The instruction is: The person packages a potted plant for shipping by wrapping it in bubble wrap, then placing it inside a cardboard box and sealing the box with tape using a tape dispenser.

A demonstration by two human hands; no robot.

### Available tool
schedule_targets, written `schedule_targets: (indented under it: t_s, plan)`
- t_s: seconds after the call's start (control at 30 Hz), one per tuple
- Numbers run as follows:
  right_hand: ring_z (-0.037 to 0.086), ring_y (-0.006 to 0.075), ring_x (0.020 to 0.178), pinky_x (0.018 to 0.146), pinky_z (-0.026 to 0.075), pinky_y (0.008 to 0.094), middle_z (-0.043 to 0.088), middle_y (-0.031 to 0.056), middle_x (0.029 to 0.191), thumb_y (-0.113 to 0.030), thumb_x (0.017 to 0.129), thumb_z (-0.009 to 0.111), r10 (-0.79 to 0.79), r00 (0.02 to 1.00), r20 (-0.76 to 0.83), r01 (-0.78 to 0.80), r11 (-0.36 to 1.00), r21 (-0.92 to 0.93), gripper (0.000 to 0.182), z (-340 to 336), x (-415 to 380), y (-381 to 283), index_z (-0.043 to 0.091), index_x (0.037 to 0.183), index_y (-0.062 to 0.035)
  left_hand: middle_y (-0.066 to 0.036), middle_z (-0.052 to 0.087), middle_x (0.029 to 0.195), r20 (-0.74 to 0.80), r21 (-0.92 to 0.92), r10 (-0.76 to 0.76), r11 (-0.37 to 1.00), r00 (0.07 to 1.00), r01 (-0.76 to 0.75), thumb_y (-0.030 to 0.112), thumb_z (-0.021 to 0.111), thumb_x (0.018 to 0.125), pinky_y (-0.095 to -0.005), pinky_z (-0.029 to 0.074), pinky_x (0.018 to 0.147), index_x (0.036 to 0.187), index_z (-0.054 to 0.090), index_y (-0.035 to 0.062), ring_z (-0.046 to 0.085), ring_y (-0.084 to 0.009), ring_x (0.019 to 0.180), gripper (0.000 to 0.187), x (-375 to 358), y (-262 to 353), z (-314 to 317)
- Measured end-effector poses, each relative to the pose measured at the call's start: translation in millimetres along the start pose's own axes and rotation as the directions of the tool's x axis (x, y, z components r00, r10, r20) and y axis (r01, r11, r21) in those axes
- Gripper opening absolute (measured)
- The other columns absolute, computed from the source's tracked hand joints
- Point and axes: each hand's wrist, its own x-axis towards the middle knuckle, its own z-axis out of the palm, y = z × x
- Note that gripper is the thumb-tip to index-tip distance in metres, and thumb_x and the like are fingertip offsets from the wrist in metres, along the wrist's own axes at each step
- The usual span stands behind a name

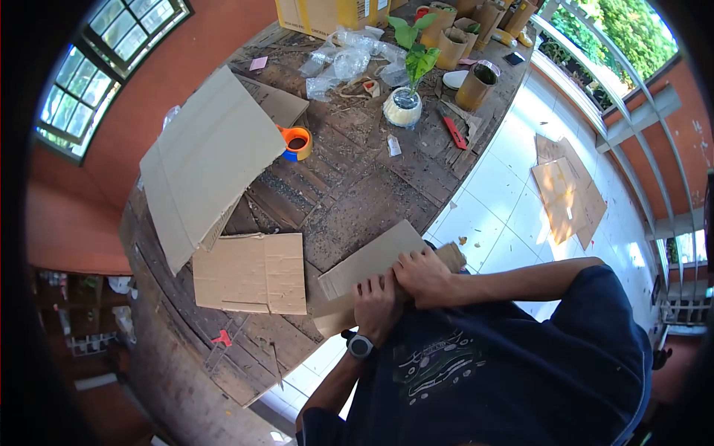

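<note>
Close to my body, a piece of brown cardboard (375,256) is bent over at the table's near edge. My left hand (377,303), with a watch on the wrist, has its fingers curled over the cardboard. Just right of it and touching it, my right hand (424,276) grips the same piece, fingers bent over the fold. The thumbs and the underside of the cardboard are hidden. Beside them on the left lies a flat cardboard sheet (253,273). Behind that, a larger cardboard panel (212,160) leans at a slant.
An orange and blue tape roll (297,143) sits by the panel. A red utility knife (454,132) lies near the right edge, beside a potted plant (403,108). Several cardboard tubes (476,85), bubble wrap (346,63) and a small red object (222,338) are on the worn wooden table (357,193).
</note>
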Motion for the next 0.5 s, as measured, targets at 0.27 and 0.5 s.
schedule_targets:
  t_s: [0.27,0.5]
  plan:
    - [0.069,0.0321,0.096,0.082,0.055,0.0414,0.07,0.0214,0.098,-0.028,0.054,0.084,-0.143,0.905,0.401,0.084,0.983,0.161,0.056,-28.9,43.1,49.3,0.068,0.095,0.0057,-0.009,0.056,0.103,-0.03,0.073,-0.046,0.996,0.999,0.048,0.03,0.076,0.073,-0.044,0.042,0.088,0.13,0.053,0.0121,0.056,-0.0274,0.095,0.065,-10.0,2.7,-22.8]
    - [0.068,0.0295,0.087,0.077,0.054,0.0381,0.069,0.02,0.095,-0.03,0.05,0.084,-0.379,0.734,0.564,-0.134,0.732,0.667,0.066,22.8,66.5,93.0,0.068,0.103,0.0063,-0.008,0.057,0.11,-0.253,0.215,-0.08,0.967,0.964,0.136,0.017,0.07,0.071,-0.0451,0.042,0.092,0.122,0.06,0.0105,0.056,-0.0275,0.105,0.052,-6.5,1.8,-1.7]
